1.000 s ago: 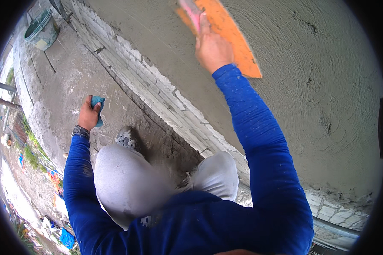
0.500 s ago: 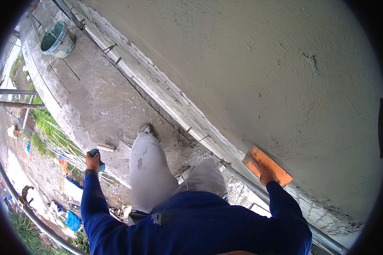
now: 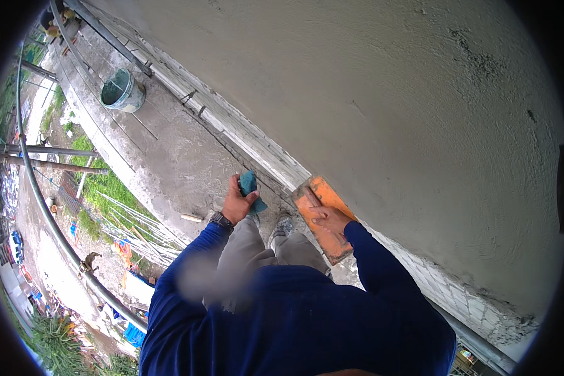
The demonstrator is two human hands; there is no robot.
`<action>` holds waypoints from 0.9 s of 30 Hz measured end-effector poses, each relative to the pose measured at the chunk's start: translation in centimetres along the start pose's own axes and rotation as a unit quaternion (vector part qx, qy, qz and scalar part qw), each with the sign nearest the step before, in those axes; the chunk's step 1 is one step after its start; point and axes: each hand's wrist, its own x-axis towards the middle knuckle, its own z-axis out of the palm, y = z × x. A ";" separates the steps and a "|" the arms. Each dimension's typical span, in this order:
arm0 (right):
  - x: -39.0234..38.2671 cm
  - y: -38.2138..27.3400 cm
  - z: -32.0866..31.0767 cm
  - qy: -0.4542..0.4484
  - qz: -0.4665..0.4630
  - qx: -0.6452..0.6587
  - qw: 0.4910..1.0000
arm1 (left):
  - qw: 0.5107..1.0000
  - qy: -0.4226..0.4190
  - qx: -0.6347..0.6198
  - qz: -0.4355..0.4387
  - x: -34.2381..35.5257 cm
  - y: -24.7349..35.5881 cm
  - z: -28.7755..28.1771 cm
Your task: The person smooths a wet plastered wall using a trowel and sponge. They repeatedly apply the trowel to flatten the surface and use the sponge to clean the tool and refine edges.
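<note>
In front of my body, my left hand (image 3: pixel 235 207) is closed around a teal sponge (image 3: pixel 248 182), held out near the foot of the wall. My right hand (image 3: pixel 332 220) grips the handle of an orange plastering float (image 3: pixel 323 243). The float lies along the lower edge of a grey plastered wall (image 3: pixel 382 125), overlapping that edge; whether its face touches the plaster I cannot tell. Smooth trowelled plaster spreads above it, with rough dark patches (image 3: pixel 473 56) higher on the right. Below the plaster runs a band of bare pale blockwork (image 3: pixel 238 135).
A plaster-stained bucket (image 3: pixel 135 97) stands on the concrete ledge (image 3: pixel 169 144) at the far left. A small wooden-looking piece (image 3: pixel 191 218) lies near the ledge's outer edge. Metal pipes (image 3: pixel 56 150) and a curved rail (image 3: pixel 50 219) cross the left side, above lower ground with white poles (image 3: pixel 141 235).
My left hand has come up and right with the sponge, close to the float. My right hand has drawn the float left, down to the plaster's lower edge. The view has shifted.
</note>
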 end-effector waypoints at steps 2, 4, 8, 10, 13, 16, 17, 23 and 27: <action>-0.2 -5.9 0.1 -0.028 -0.024 0.056 0.998 | 1.000 -0.002 -0.019 0.024 -1.2 1.7 3.5; -0.5 -7.5 0.3 -0.035 -0.061 0.087 0.994 | 0.997 -0.008 -0.053 0.053 -2.6 3.5 6.8; -1.7 -9.0 -0.2 -0.049 -0.153 0.005 0.987 | 0.996 0.019 -0.078 0.045 -5.7 8.9 9.3; -2.7 -9.7 -0.6 -0.060 -0.181 0.031 0.981 | 0.991 0.049 -0.103 0.071 -6.6 9.2 9.2; -4.3 -9.1 -1.3 -0.080 -0.219 0.085 0.969 | 0.985 0.058 -0.132 0.091 -6.9 8.7 10.7; -5.7 -13.0 -0.6 -0.102 -0.181 0.105 0.973 | 0.982 0.100 -0.139 0.084 -9.5 10.6 8.9; -6.0 -13.9 -0.3 -0.085 -0.168 0.101 0.977 | 0.981 0.098 -0.150 0.076 -10.3 11.1 8.4; -1.7 -18.3 1.3 -0.034 -0.214 0.023 0.976 | 0.984 -0.010 -0.165 0.059 -11.0 9.2 2.0; 3.1 -22.6 1.3 -0.064 -0.214 0.017 0.975 | 0.986 0.023 0.037 0.161 -12.7 11.4 -8.1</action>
